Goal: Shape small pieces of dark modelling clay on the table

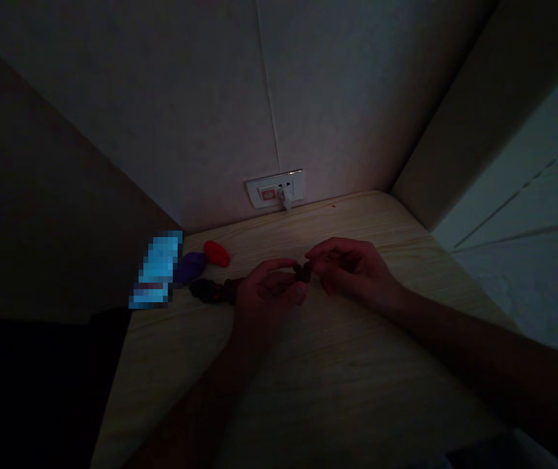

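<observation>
In dim light a small dark brown lump, which looks like modelling clay with short knobs on top, is between my two hands above the wooden tabletop. My left hand grips it from the left with thumb and fingers. From the right, my right hand touches its side with pinched fingertips. Whether those fingertips hold a separate bit is too dark to tell. Left of my left hand lie a black lump, a purple lump and a red lump. A dark piece beside my left wrist is partly hidden.
A bright, pixelated pale blue patch covers something at the table's left edge. Behind the table, the wall carries a socket plate with a white plug in it. A tiny dark crumb lies near the back edge.
</observation>
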{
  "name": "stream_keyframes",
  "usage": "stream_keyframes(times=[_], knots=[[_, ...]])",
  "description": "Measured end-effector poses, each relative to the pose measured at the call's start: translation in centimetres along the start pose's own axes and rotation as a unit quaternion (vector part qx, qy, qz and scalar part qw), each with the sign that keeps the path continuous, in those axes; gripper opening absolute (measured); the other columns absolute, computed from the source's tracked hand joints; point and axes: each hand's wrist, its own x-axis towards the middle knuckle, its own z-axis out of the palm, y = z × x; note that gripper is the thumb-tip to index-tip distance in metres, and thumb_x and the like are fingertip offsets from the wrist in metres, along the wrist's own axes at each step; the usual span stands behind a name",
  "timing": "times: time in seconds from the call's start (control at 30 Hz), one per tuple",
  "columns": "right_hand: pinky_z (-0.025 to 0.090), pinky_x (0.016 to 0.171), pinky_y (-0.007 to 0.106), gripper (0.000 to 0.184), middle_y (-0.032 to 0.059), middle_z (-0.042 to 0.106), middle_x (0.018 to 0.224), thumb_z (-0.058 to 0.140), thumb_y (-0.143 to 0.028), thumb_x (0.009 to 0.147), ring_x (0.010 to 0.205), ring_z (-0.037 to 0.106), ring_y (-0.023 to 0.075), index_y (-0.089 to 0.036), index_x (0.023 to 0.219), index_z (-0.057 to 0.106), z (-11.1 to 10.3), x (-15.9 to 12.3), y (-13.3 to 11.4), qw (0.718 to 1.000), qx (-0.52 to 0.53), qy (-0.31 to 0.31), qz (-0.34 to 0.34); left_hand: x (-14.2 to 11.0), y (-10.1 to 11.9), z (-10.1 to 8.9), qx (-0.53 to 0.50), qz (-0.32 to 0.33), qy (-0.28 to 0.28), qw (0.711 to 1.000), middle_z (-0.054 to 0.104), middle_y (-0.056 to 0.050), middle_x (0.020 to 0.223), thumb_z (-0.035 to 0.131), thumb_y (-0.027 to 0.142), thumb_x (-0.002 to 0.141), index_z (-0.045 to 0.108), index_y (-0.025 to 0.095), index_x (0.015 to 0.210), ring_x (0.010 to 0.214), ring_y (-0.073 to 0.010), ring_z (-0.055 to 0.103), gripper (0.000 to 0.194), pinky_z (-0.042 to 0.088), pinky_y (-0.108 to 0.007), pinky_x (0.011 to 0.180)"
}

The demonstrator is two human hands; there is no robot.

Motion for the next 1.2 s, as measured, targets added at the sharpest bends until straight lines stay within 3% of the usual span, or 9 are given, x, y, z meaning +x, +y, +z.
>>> stream_keyframes(times=[0.27,0.5,0.77,1.0,1.1,1.2], knots=[[0.046,0.045,0.021,0.024,-0.0014,0.071,0.066,0.084,-0.027,0.079,0.047,0.058,0.0097,-0.02,0.1,0.075,-0.2,-0.1,0.2,0.999,-0.05,-0.007,0.006,0.0,-0.4,-0.4,0.006,0.008,-0.009,1.0,0.079,0.001,0.076,0.086,0.016,0.072,0.074,0.02,0.104,0.061,-0.0094,0.068,0.035,0.054,-0.021,0.061],[0.046,0.047,0.021,0.024,-0.0006,0.073,0.077,0.085,-0.023,0.077,0.05,0.057,0.0081,-0.021,0.099,0.075,-0.1,-0.1,0.3,0.999,-0.039,-0.017,-0.001,0.1,-0.6,-0.3,-0.002,0.004,-0.005,1.0,0.079,0.0,0.081,0.09,0.016,0.066,0.074,0.021,0.103,0.072,-0.0134,0.073,0.041,0.057,-0.022,0.064],[0.037,0.047,0.021,0.024,-0.004,0.063,0.062,0.084,-0.029,0.079,0.049,0.05,0.0085,-0.021,0.1,0.075,-0.3,-0.3,0.5,0.997,-0.073,-0.025,0.005,0.2,-0.6,-0.3,0.027,0.015,0.0,1.0,0.081,-0.003,0.085,0.085,0.021,0.071,0.077,0.019,0.09,0.069,-0.0142,0.072,0.02,0.059,-0.026,0.065],[0.046,0.057,0.025,0.02,0.0026,0.071,0.078,0.08,-0.028,0.085,0.064,0.058,0.0124,-0.019,0.103,0.079,-0.3,-0.4,0.1,0.988,-0.144,-0.018,-0.051,0.0,-0.9,-0.4,0.058,0.043,-0.017,0.997,0.081,-0.004,0.1,0.081,0.018,0.075,0.078,0.021,0.099,0.092,-0.0185,0.075,0.024,0.059,-0.031,0.083],[0.051,0.063,0.027,0.019,0.0048,0.074,0.09,0.079,-0.024,0.087,0.072,0.063,0.0139,-0.021,0.105,0.079,-0.5,-0.4,0.1,0.979,-0.171,-0.024,-0.111,-0.1,-1.1,-0.3,0.061,0.047,-0.006,0.997,0.077,-0.003,0.097,0.083,0.018,0.074,0.074,0.021,0.105,0.09,-0.017,0.073,0.032,0.058,-0.029,0.081],[0.054,0.069,0.029,0.021,0.0042,0.073,0.09,0.079,-0.019,0.087,0.075,0.065,0.0148,-0.024,0.107,0.08,-0.7,-0.4,0.1,0.964,-0.203,-0.034,-0.166,-0.1,-1.2,-0.2,0.062,0.047,0.002,0.997,0.074,-0.002,0.091,0.083,0.019,0.073,0.069,0.02,0.1,0.084,-0.016,0.071,0.031,0.056,-0.028,0.075]])
